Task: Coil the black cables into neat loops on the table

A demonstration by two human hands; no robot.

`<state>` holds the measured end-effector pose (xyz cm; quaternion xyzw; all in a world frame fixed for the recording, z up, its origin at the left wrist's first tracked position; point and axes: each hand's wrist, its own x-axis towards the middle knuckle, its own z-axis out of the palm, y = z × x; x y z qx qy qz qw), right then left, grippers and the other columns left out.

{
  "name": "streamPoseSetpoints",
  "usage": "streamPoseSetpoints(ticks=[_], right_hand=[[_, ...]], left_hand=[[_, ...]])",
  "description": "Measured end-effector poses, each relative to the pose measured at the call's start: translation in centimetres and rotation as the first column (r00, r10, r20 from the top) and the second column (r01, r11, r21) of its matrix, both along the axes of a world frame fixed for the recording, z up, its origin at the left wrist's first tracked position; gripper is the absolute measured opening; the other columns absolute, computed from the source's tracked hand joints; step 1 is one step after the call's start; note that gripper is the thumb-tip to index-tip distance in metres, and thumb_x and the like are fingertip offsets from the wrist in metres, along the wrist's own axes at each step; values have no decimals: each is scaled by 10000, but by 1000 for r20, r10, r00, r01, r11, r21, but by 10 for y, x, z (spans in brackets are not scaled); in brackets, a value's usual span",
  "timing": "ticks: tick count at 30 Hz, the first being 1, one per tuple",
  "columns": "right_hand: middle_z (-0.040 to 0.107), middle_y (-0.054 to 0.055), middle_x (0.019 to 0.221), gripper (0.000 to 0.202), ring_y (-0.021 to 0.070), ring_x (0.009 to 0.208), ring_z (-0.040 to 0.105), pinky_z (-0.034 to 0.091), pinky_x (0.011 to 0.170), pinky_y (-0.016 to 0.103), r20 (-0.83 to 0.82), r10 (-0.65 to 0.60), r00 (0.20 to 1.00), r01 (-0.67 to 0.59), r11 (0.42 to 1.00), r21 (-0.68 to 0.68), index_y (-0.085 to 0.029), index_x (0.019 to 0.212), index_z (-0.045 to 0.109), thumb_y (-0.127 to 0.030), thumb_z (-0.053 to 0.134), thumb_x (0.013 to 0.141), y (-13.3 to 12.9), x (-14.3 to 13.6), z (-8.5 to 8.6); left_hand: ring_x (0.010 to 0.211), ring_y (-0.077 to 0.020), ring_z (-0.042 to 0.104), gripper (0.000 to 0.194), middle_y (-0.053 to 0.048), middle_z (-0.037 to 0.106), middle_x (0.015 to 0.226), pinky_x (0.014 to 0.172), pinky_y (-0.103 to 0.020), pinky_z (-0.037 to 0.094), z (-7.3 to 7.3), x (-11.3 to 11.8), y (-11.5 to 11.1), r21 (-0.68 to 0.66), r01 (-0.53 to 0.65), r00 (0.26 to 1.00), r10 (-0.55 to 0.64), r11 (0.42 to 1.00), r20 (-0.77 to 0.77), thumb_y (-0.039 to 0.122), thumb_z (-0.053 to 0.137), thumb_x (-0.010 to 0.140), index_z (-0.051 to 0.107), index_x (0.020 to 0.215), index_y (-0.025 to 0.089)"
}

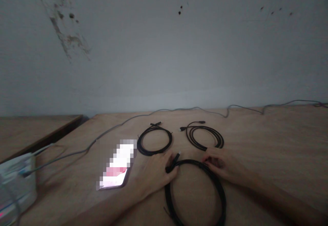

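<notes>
A large coil of black cable (pixel 222 198) lies on the wooden table at the bottom centre. My left hand (pixel 162 168) is closed on its upper left part, by the connector (pixel 176 157), which sticks up between thumb and fingers. At the coil's upper right rests my right hand (pixel 216 162), fingers curled, the fingertips at the cable; whether they pinch it is too small to tell. Behind my left hand is a second black coil (pixel 139 145) with its ends crossed on top. A third black coil (pixel 221 140) with two plugs lies just behind my right hand.
A lit phone (pixel 119 166), its screen pixelated, lies left of my left hand. A white power strip (pixel 17 181) with plugs is at the far left. A thin grey cable (pixel 110 129) runs along the table's (pixel 282 144) back edge by the wall.
</notes>
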<state>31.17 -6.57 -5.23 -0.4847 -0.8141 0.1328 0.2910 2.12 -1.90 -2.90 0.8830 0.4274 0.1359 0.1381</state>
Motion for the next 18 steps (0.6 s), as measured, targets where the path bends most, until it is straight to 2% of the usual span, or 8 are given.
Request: streamPoseSetpoints(ticks=[6,12,18], right_hand=[[679,41,937,249,177,850,641,475,750,297,1,105,994,-105,993,50,-247,957,731,-210,488,999,6,5,-7],[701,34,945,313,171,838,667,482,724,285,-31,79,996,-79,997,13,-272,890,779,-133,503,943,12,10,-18],[707,27,932,264,166,812,662,473,702,274,-64,56,996,-56,998,5,-270,870,776,-145,549,915,6,5,-8]], left_hand=[[770,-223,599,202,-27,651,844,649,-303,367,-2,0,1,14,1,1000,-1,1000,-8,407,578,905,568,896,206],[767,-215,602,217,-25,656,850,640,-293,361,-2,-1,0,13,0,1000,0,1000,-1,426,574,911,577,908,209],[766,-217,605,201,-22,658,842,640,-291,367,-1,0,1,10,1,1000,-1,1000,8,412,583,903,584,917,212]])
